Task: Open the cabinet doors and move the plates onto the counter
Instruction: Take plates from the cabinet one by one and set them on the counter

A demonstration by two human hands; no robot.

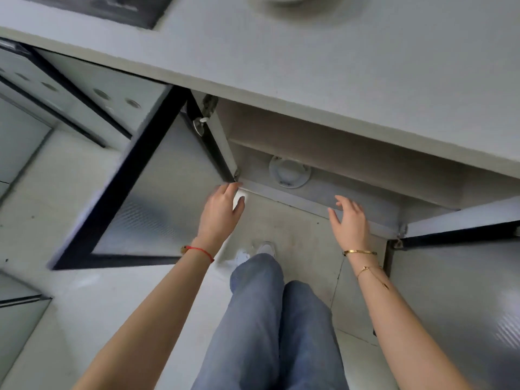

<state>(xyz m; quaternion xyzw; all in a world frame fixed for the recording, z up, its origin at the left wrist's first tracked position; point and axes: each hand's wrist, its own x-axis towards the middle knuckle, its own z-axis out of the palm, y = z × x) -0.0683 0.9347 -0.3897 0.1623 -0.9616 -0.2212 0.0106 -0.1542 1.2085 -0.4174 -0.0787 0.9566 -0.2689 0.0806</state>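
Both black-framed glass cabinet doors stand open under the white counter (323,63): the left door (146,198) swung out to the left, the right door (461,277) to the right. Inside, on the cabinet's bottom shelf, lies a white plate (289,170), partly hidden by the counter's overhang. My left hand (221,212) hovers with fingers apart just before the cabinet's lower front edge, near the left door's hinge. My right hand (350,220) is also empty with spread fingers, at the sill to the right. Neither hand touches the plate.
A white round dish (292,0), blurred, sits on the counter at the top edge. A dark hob (92,7) is set into the counter at top left. More glass-fronted cabinets (84,88) run to the left. My legs in blue jeans (267,319) stand on the tiled floor.
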